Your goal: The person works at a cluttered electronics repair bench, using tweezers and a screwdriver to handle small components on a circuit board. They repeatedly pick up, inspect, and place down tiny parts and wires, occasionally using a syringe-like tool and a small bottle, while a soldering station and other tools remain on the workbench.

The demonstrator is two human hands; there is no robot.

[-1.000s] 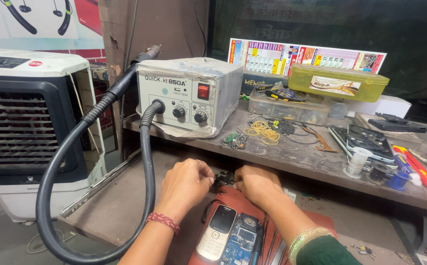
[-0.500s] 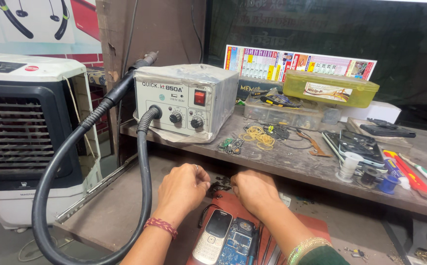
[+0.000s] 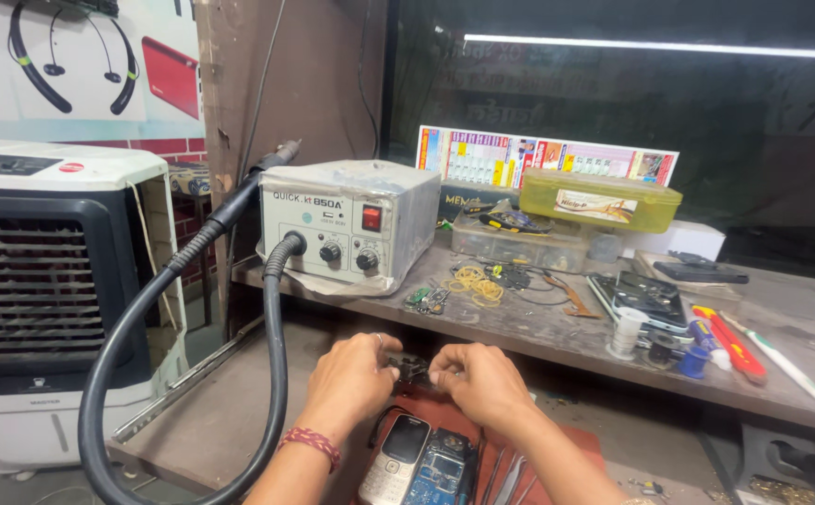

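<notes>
- The fingers (image 3: 391, 360) of both hands are bent in tight and pinch one small dark part (image 3: 414, 369) between them.
- The left hand (image 3: 351, 379) holds the part's left end. The right hand (image 3: 480, 382) holds its right end.
- The part is too small and too hidden to tell what it is.
- Just below the fingers lie two phones, a silver one (image 3: 396, 460) and a blue open one (image 3: 437, 469). They touch side by side on a red mat (image 3: 576, 447).
- Above the fingers, on the bench (image 3: 800, 411), stands a grey box with knobs (image 3: 347, 224).
- A thick black hose (image 3: 272, 374) curves down from the box, to the left of the fingers.
- Far left stands a white cooler (image 3: 47, 290).
- Up and right of the fingers sit a yellow case (image 3: 599, 198) and a red pen (image 3: 730, 341).
</notes>
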